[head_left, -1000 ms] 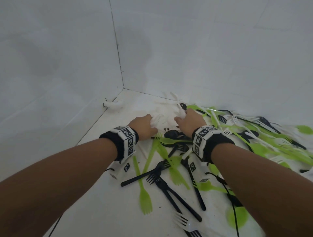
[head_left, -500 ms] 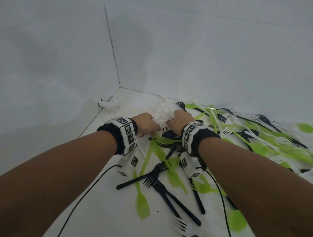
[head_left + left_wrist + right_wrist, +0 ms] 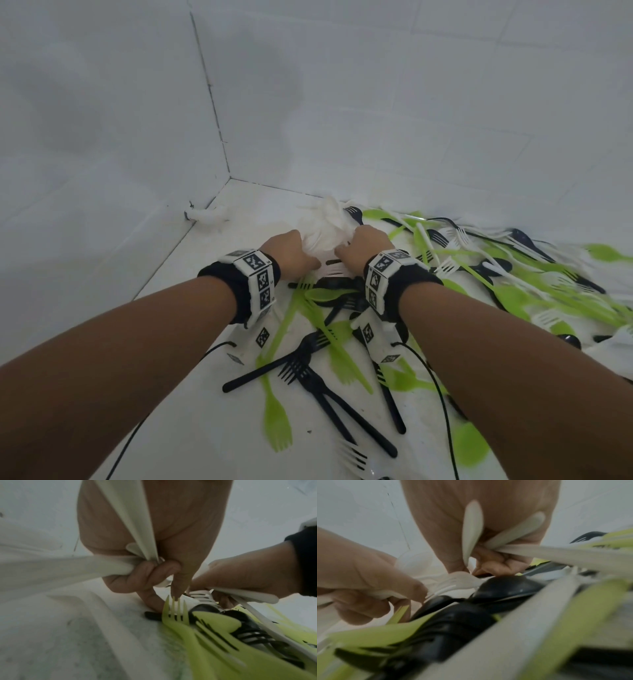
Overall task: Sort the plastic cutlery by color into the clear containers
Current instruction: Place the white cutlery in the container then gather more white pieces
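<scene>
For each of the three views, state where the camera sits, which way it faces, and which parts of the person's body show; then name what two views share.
Head: worn on the head, looking forward and down into a white tiled corner; both forearms, left hand and right hand show among scattered cutlery.
Left wrist: looks along the left hand, which grips white cutlery; the right hand shows opposite.
Right wrist: looks along the right hand, also gripping white cutlery; the left hand shows.
Shared: both wrist views show both hands.
</scene>
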### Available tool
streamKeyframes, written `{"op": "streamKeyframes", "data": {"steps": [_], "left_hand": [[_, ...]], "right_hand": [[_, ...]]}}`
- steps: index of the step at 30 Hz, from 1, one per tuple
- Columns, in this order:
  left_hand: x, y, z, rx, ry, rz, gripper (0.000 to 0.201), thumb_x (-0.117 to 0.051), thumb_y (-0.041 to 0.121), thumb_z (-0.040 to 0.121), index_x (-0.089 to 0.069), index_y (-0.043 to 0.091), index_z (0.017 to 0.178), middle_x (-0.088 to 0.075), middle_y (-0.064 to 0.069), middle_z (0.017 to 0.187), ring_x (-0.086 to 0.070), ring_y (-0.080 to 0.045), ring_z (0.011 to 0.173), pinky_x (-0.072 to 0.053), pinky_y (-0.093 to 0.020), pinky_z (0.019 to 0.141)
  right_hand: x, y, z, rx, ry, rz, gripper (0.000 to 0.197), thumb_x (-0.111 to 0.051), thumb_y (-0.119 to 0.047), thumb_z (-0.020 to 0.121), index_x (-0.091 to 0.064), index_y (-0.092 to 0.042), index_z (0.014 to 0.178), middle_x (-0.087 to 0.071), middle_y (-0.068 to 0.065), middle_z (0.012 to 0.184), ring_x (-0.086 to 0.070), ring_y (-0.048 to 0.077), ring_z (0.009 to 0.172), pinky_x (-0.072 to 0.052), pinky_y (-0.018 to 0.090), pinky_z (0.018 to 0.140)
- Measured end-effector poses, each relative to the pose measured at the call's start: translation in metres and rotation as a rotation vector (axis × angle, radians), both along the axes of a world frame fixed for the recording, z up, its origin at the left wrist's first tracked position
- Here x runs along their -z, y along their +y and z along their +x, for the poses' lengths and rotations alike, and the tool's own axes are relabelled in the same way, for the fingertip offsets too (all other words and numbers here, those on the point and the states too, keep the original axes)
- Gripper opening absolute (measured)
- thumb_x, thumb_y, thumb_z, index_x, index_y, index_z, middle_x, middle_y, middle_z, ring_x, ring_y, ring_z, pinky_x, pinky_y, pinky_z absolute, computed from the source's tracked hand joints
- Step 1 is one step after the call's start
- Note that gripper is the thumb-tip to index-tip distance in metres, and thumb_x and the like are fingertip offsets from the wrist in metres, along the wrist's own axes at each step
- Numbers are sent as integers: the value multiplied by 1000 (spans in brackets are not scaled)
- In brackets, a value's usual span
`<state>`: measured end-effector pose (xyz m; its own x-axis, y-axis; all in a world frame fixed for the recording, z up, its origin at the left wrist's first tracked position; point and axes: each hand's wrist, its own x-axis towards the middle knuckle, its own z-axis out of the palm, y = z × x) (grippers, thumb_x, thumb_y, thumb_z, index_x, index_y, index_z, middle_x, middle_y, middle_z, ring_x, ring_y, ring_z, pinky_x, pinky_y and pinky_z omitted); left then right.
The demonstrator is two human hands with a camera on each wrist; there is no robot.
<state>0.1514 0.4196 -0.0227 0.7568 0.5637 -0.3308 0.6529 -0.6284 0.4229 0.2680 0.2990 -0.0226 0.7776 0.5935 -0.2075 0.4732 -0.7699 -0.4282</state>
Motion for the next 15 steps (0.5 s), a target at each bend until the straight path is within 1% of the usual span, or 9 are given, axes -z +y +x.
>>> {"op": "streamKeyframes", "data": {"steps": [2, 3, 4, 5, 7, 9, 12, 14, 15], "left_hand": [[-1, -2, 4, 0, 13, 31, 38, -71, 44, 89, -58, 10, 99, -60, -5, 94, -59, -25, 87, -41, -31, 65], [0, -4, 5, -11, 11, 45, 35, -73, 42, 87, -57, 11, 91, -59, -5, 91, -58, -24, 83, -39, -30, 62], [1, -5, 7, -24, 5, 61, 33, -73, 39, 86, -53, 13, 86, -58, -5, 90, -57, -24, 82, -39, -30, 60], [1, -6, 8, -36, 1, 78, 32, -73, 36, 86, -51, 13, 87, -58, -6, 92, -56, -24, 83, -39, -30, 61], [0, -9, 10, -49, -5, 98, 33, -72, 28, 86, -50, 11, 103, -57, -7, 100, -56, -26, 89, -43, -31, 68], [-1, -11, 14, -73, -28, 90, 44, -71, 24, 87, -46, 7, 118, -56, -8, 105, -55, -27, 91, -44, -33, 72], [-3, -13, 16, -142, -73, 28, 55, -74, 23, 84, -42, 4, 125, -58, -11, 110, -59, -30, 96, -44, -35, 73], [-3, -14, 16, -168, -89, 16, 58, -73, 23, 85, -40, 3, 128, -59, -14, 115, -60, -33, 101, -45, -36, 74], [-3, -15, 15, -179, -100, 27, 57, -72, 25, 87, -39, 3, 129, -60, -15, 117, -60, -33, 99, -45, -36, 74]], "right_hand": [[-5, -6, 3, 52, 27, 63, 23, -57, -34, 94, -51, -13, 90, -51, 0, 79, -49, 18, 69, -33, 30, 54], [-7, -8, 5, 81, 51, 97, 23, -55, -35, 94, -52, -12, 97, -54, 2, 84, -49, 18, 70, -35, 31, 57], [-9, -9, 6, 114, 80, 139, 27, -53, -37, 92, -54, -12, 103, -59, 4, 91, -52, 18, 72, -38, 32, 61], [-11, -11, 6, 146, 109, 191, 33, -52, -38, 90, -54, -12, 110, -63, 6, 99, -57, 21, 77, -42, 34, 65], [-14, -14, 4, 199, 165, 308, 39, -50, -38, 87, -50, -12, 116, -68, 9, 106, -64, 28, 88, -52, 39, 76], [-16, -19, -1, 214, 177, 381, 34, -51, -34, 88, -45, -13, 114, -70, 13, 101, -67, 31, 90, -55, 44, 83], [-19, -27, -6, 195, 190, 378, 35, -52, -35, 87, -47, -13, 113, -68, 10, 101, -69, 31, 91, -56, 46, 85], [-20, -31, -9, 190, 203, 333, 35, -51, -36, 89, -51, -10, 113, -65, 7, 102, -65, 30, 93, -53, 40, 82], [-20, -32, -11, 198, 205, 310, 34, -49, -35, 92, -51, -9, 113, -63, 7, 103, -62, 29, 95, -49, 38, 80]]}}
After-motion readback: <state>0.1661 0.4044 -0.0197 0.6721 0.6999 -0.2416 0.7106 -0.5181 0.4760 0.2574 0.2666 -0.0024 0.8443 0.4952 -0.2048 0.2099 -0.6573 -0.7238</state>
